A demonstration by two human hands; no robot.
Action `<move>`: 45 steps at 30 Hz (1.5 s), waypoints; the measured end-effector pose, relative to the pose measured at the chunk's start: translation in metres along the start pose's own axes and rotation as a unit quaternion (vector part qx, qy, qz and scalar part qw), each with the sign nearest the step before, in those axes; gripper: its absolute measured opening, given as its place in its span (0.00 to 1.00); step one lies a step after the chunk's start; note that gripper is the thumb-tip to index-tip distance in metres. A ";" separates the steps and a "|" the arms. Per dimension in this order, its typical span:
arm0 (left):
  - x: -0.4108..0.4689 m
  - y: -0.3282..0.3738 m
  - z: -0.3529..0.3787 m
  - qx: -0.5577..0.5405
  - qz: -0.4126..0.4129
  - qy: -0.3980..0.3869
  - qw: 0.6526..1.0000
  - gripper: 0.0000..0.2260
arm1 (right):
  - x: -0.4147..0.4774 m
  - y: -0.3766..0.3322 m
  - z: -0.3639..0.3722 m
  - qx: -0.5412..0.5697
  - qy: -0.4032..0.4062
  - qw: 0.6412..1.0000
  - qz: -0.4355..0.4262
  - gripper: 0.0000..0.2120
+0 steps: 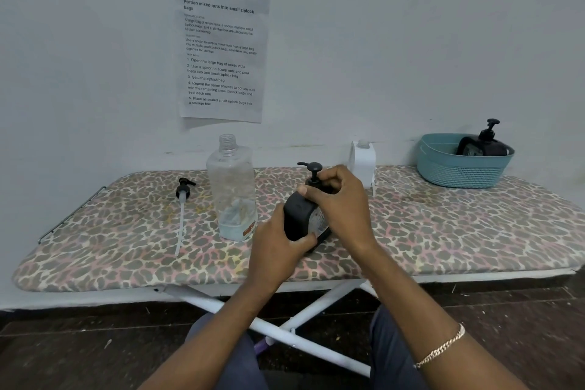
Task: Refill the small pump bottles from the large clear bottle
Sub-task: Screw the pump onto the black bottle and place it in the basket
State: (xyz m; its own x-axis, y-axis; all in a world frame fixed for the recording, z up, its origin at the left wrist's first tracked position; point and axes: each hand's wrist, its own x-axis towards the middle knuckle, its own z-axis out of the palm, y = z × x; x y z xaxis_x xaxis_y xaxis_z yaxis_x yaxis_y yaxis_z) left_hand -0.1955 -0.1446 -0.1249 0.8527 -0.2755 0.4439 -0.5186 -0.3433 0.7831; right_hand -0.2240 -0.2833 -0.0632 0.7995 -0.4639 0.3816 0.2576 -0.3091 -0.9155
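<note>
The left grip [278, 244] held the pump bottle [297, 215] by its lower body. The bottle leaned slightly on the ironing board [126, 231], just right of the uncapped clear bottle [232, 190]. The right grip [342, 199] was curled round its neck, below the pump head [313, 168]. Whether the pump was being loosened or tightened could not be told. Advised: brace the body firmly, turn the pump alone, and bring the bottle upright against spillage.

Head view, wide – looks forward-down, close over ironing board [126, 247], facing wall [79, 57].
</note>
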 end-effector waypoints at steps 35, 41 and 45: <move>-0.001 0.004 -0.002 -0.016 -0.018 -0.006 1.000 0.23 | 0.000 0.004 -0.006 0.069 0.016 0.997 -0.006 0.11; -0.001 0.003 -0.001 -0.012 -0.016 -0.006 1.000 0.22 | 0.005 0.000 -0.011 0.049 -0.011 0.999 -0.003 0.12; -0.001 0.003 -0.002 -0.021 -0.014 -0.011 1.000 0.23 | 0.004 -0.001 -0.014 0.052 -0.027 0.998 -0.006 0.12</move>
State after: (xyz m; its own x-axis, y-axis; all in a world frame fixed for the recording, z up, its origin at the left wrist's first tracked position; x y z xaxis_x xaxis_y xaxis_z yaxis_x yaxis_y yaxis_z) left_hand -0.1973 -0.1437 -0.1220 0.8654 -0.2856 0.4118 -0.4904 -0.3140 0.8129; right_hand -0.2289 -0.2968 -0.0588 0.8231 -0.4150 0.3876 0.3197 -0.2255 -0.9203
